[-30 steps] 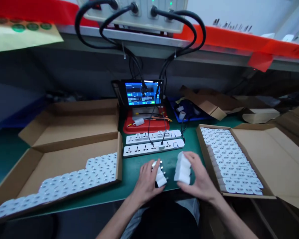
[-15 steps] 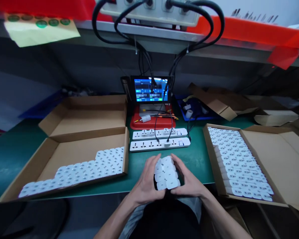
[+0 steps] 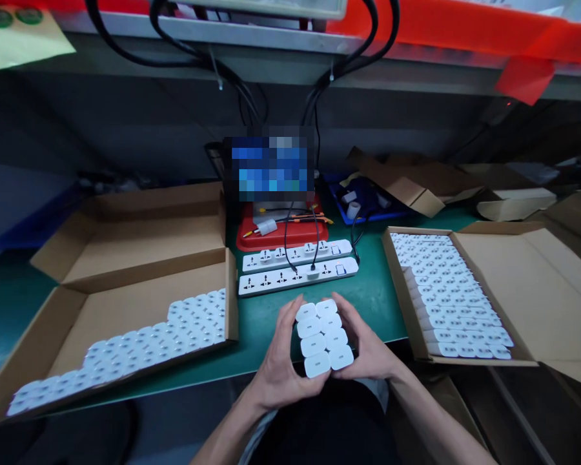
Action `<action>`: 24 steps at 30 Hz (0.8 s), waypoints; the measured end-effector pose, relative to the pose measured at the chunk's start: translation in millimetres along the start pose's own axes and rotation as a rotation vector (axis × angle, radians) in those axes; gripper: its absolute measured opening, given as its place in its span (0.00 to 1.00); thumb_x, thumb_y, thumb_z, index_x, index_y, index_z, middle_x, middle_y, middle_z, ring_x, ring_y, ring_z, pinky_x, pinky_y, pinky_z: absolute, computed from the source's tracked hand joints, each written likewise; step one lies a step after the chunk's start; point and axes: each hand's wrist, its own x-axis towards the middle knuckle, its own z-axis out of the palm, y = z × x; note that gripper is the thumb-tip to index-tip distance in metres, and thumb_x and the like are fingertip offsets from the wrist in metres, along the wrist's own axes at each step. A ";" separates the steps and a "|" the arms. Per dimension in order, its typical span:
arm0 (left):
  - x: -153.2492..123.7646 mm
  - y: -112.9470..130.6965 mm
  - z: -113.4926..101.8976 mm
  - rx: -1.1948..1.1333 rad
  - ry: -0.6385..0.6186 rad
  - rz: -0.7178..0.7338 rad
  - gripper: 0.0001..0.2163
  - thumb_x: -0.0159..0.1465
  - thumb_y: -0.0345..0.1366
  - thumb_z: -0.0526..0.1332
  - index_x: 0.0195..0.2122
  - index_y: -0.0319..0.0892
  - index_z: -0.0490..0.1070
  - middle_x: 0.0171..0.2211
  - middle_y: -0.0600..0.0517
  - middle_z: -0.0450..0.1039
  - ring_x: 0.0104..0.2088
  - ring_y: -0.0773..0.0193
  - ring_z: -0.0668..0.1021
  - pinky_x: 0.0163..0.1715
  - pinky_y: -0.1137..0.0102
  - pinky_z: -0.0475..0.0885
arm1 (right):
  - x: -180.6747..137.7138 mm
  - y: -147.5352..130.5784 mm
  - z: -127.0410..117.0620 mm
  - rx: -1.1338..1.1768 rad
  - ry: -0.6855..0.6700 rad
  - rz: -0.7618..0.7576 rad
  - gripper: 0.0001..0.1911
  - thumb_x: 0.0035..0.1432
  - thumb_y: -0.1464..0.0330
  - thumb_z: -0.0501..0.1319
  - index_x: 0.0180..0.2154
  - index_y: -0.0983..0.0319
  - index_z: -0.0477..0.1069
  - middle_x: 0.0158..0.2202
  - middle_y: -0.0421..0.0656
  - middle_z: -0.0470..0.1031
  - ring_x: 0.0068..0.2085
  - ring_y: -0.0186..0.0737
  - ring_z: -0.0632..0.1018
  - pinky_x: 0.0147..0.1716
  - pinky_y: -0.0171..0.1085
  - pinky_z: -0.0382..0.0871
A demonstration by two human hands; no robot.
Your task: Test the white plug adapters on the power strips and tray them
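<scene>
A block of white charger adapters [image 3: 323,339], stacked in two columns, is held between my two hands above the table's front edge. Each adapter face has rounded corners and a small slot in its middle. My left hand [image 3: 283,361] presses on the block's left side, thumb at the bottom corner. On the opposite side, my right hand [image 3: 365,342] grips it with fingers at the top and thumb low. Left of me, an open cardboard box [image 3: 126,290] has rows of white adapters along its front. The right cardboard box [image 3: 503,284] holds many more in tight rows.
Two white power strips [image 3: 297,276] lie beyond my hands, with cables plugged in. Behind them are a red tray [image 3: 283,237] with connectors and a blurred-out screen [image 3: 271,168]. A blue tray [image 3: 392,216] sits back right. Overhead runs a shelf [image 3: 281,68] with black cables.
The block has been tipped so its slotted faces show more squarely to me. Both hands still hold it. My view has shifted, and the screen is now pixelated.
</scene>
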 end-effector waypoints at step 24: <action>-7.9 -9.5 -3.3 -0.090 0.059 0.069 0.57 0.58 0.35 0.76 0.81 0.51 0.40 0.71 0.35 0.56 0.72 0.36 0.67 0.67 0.40 0.74 | 7.0 -26.1 5.6 -0.132 -0.021 -0.077 0.65 0.55 0.64 0.79 0.80 0.48 0.40 0.82 0.53 0.48 0.79 0.60 0.58 0.77 0.61 0.52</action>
